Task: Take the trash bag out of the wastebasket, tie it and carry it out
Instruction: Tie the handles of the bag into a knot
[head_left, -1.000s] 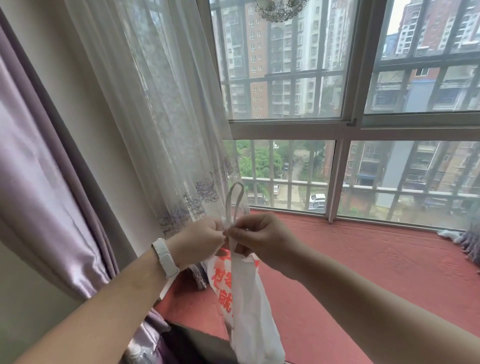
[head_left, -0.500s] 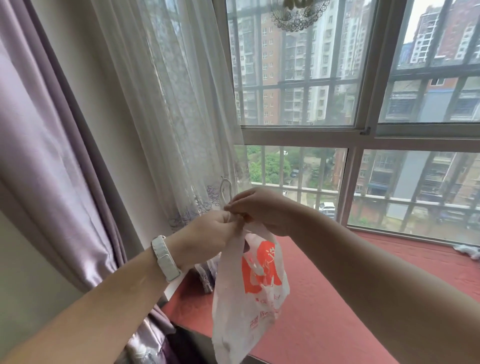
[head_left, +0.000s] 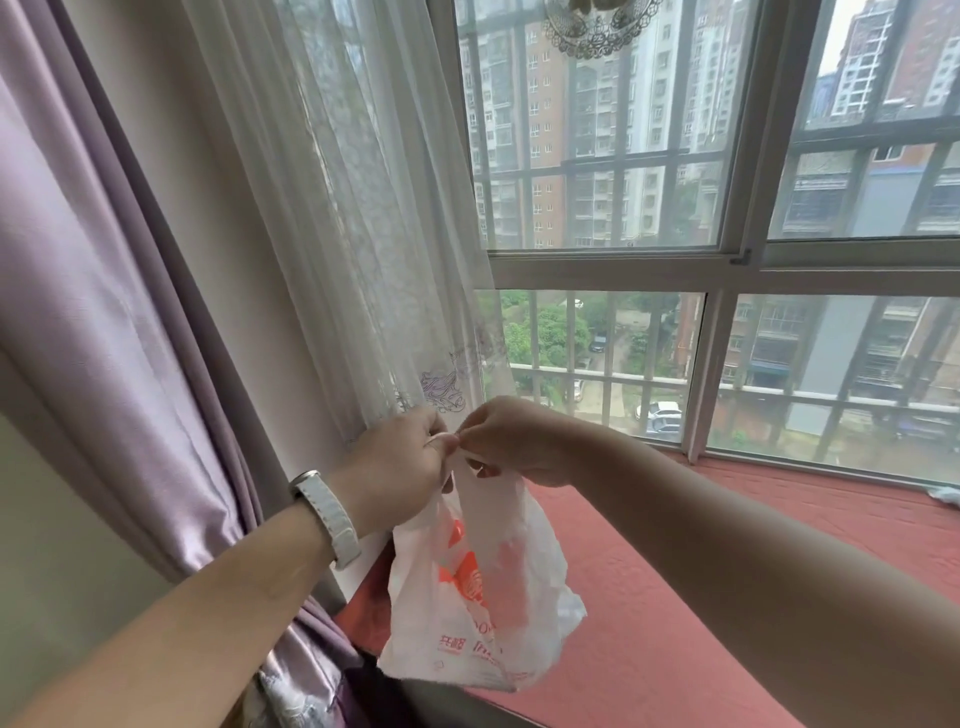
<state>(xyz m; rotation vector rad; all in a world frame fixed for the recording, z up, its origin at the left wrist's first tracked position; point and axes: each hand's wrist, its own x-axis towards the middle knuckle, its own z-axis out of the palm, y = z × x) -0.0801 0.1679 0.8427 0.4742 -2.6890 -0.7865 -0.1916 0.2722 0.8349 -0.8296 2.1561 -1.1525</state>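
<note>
Where both hands' fingers (head_left: 441, 441) pinch it, trash bag (head_left: 478, 597) knot hidden.

A red window seat (head_left: 649, 597) runs along under the window. A small pale cloth (head_left: 946, 494) lies on it, far right.

The trash bag (head_left: 478, 597) hung at lower centre below the left hand (head_left: 400, 467) and right hand (head_left: 511, 441), which met above it. Curtains (head_left: 208, 260) filled the left; the window (head_left: 727, 260) lay behind, upper right, over the sill cushion (head_left: 675, 571).
</note>
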